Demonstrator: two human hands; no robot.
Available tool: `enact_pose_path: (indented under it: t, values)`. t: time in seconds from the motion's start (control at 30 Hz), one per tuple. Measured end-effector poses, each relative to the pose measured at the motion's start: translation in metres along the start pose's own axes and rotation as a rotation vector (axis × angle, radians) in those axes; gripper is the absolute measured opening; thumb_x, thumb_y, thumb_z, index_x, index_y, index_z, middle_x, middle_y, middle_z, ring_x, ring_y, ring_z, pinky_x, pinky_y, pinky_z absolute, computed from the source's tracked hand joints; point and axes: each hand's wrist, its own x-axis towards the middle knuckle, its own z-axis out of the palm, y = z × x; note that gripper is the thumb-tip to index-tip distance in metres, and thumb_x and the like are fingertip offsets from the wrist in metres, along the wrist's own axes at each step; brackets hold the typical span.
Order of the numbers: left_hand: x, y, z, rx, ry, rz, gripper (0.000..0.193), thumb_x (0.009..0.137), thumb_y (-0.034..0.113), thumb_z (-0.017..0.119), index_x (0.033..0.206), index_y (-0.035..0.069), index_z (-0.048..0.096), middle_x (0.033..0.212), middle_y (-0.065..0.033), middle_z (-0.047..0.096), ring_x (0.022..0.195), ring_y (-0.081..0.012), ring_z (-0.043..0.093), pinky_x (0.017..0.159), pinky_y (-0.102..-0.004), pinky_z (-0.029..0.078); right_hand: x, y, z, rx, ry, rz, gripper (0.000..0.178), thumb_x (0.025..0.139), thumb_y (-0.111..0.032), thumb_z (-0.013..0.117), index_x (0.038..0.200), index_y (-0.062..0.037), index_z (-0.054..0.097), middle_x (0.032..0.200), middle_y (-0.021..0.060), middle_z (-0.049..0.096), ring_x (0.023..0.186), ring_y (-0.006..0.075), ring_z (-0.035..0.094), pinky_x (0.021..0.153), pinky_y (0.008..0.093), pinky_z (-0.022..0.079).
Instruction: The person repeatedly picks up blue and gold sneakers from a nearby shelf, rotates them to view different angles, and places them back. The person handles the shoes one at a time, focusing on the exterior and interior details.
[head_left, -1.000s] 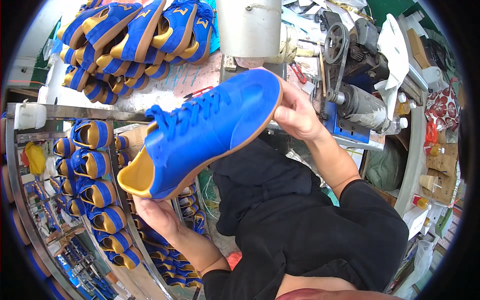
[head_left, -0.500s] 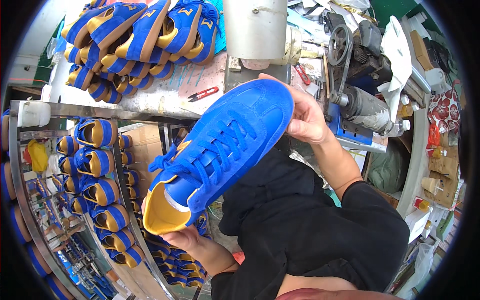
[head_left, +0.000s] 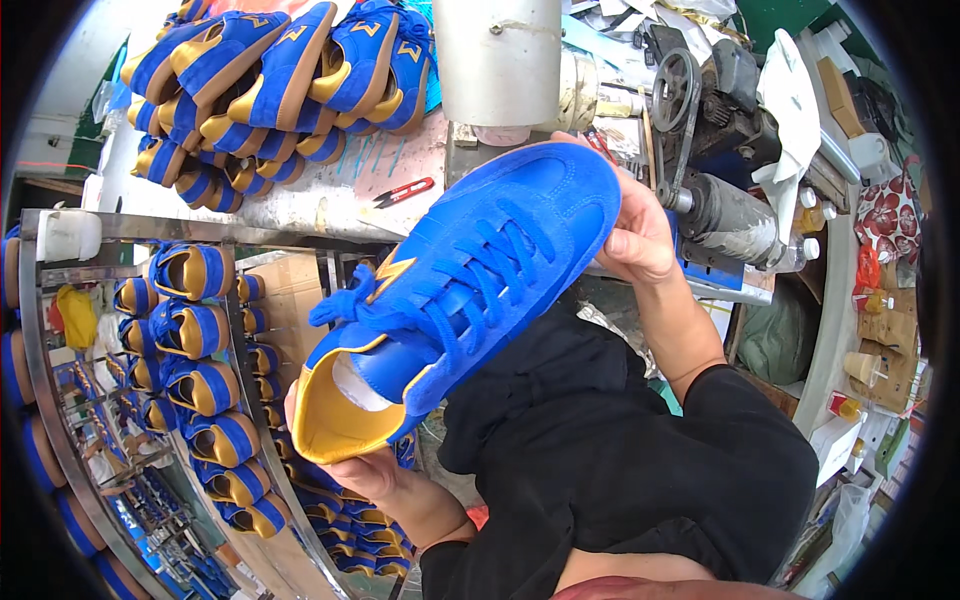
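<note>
A blue sneaker with blue laces and a yellow lining is held up in front of me, its toe toward the upper right. My right hand grips it at the toe, thumb along the near side and the other fingers hidden behind. Around the heel, my left hand is closed from below; most of its fingers are out of sight behind the shoe. Through the collar I see the yellow heel lining and a whitish patch inside. Its sole faces away from me.
Many matching sneakers are piled on the workbench at upper left, with red thread snips nearby. A metal rack of shoes stands at left. A white cylindrical machine part rises behind the shoe; a belt-driven motor sits right.
Both hands have shifted the sneaker slightly to the right, toe end most. It is tilted a little, so more of its side emblem and inside show. The grip is unchanged.
</note>
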Motion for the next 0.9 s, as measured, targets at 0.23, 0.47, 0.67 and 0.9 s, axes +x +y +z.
enact_pose_path:
  t: [0.23, 0.47, 0.67, 0.9]
  values:
    - [0.01, 0.003, 0.027, -0.185, -0.145, -0.058, 0.09, 0.081, 0.065, 0.064, 0.141, 0.005, 0.037, 0.147, -0.0333, 0.032, 0.134, -0.0388, 0.042, 0.11, -0.0491, 0.037, -0.01, -0.012, -0.01, -0.065, 0.078, 0.002, 0.091, 0.076, -0.019, 0.069, 0.148, 0.0113, 0.023, 0.152, 0.0215, 0.032, 0.139, 0.0288, 0.037, 0.115, 0.0388, 0.025]
    - [0.007, -0.006, 0.032, -0.196, -0.336, -0.091, 0.083, 0.072, 0.048, 0.081, 0.135, 0.011, 0.042, 0.148, -0.0358, 0.026, 0.134, -0.0433, 0.04, 0.108, -0.0503, 0.038, -0.018, -0.01, -0.016, 0.015, 0.161, 0.01, 0.075, 0.097, -0.035, 0.05, 0.151, 0.0056, 0.018, 0.147, 0.0173, 0.039, 0.134, 0.024, 0.043, 0.109, 0.0356, 0.036]
    - [-0.043, -0.015, 0.044, -0.195, -0.504, 0.015, 0.082, 0.056, 0.026, 0.096, 0.113, 0.013, 0.04, 0.136, -0.025, 0.031, 0.117, -0.036, 0.055, 0.095, -0.0449, 0.05, 0.004, 0.005, -0.006, -0.141, 0.42, 0.054, 0.047, 0.106, -0.033, 0.039, 0.129, 0.0053, 0.053, 0.119, 0.0125, 0.062, 0.11, 0.016, 0.059, 0.098, 0.0296, 0.045]
    - [-0.101, 0.005, 0.064, -0.032, -0.549, 0.371, 0.068, 0.063, 0.018, 0.092, 0.116, 0.019, 0.05, 0.124, -0.021, 0.035, 0.119, -0.0327, 0.048, 0.091, -0.0358, 0.052, 0.041, 0.007, 0.025, 0.103, 0.403, 0.316, 0.044, 0.102, -0.036, 0.049, 0.116, 0.0035, 0.062, 0.1, 0.008, 0.069, 0.087, 0.0125, 0.065, 0.081, 0.0271, 0.052]
